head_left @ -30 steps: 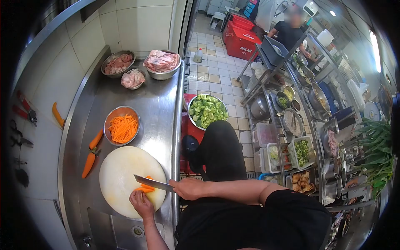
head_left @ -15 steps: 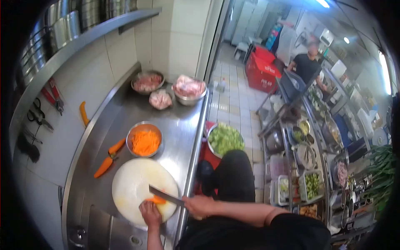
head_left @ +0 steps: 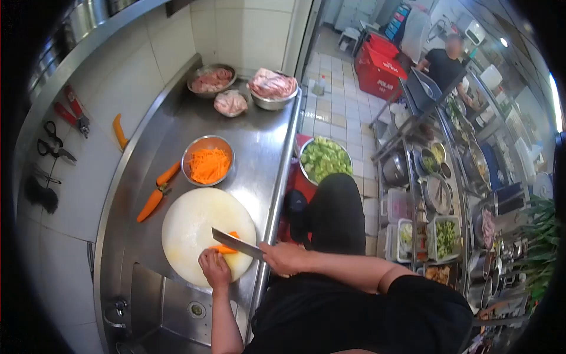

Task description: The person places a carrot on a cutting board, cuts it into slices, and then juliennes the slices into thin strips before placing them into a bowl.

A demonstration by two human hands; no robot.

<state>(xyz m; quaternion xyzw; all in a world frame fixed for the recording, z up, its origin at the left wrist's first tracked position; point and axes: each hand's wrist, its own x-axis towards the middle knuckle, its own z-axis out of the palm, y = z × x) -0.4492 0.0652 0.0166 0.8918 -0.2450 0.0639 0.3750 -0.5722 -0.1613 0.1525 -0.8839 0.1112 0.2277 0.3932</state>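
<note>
On a round white cutting board lies a piece of carrot. My left hand holds it down near the board's front edge, fingers closed over its end. A cleaver is gripped by its handle in my right hand; its broad blade rests across the carrot, just beyond my left fingers. A small orange bit shows on the far side of the blade. Behind the board stands a metal bowl of carrot strips. Two whole carrots lie left of the board.
Bowls of raw meat stand at the counter's far end. A sink is at the near left. Tools, including scissors, hang on the wall. Below right is a bowl of chopped green vegetables. Another person stands beyond the shelves.
My view has tilted down, so the counter appears higher and more of the sink shows. An orange bit now appears beyond the blade. Both hands keep their hold.
</note>
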